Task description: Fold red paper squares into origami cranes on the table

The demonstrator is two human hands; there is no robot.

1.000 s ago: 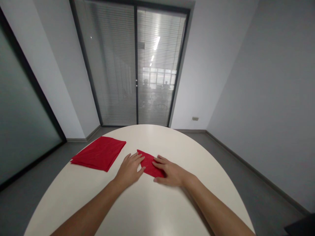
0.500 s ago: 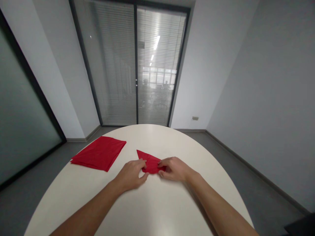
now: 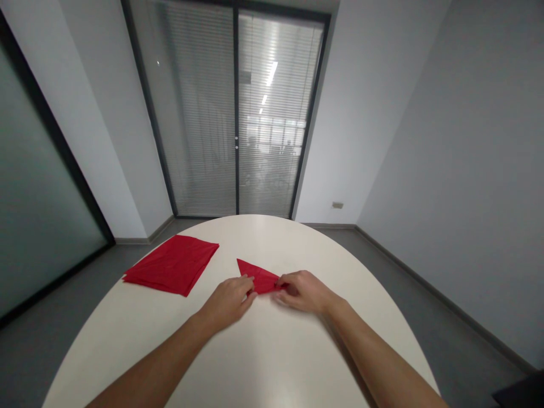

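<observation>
A small folded red cloth [image 3: 264, 280] lies in front of me on the white table, one pointed corner sticking out at its far left. My left hand [image 3: 230, 299] is closed at the cloth's left end, thumb and fingers pinching its near edge. At the right end my right hand [image 3: 301, 290] has its fingers bent over the cloth and covers that end. The near edge shows between the two hands as a narrow fold. Left of my hands, apart from them, lies a flat stack of red cloth [image 3: 174, 265] with a few layered edges.
The round white table [image 3: 272, 351] reaches from me toward a glass door [image 3: 272, 113] with blinds. Plain walls stand on both sides. A dark object [image 3: 516, 391] shows at the lower right, beyond the table's edge.
The cloth's near edge has moved away from me, so the cloth looks narrower. My left thumb has closed up toward the fingers. The red stack has stayed in place.
</observation>
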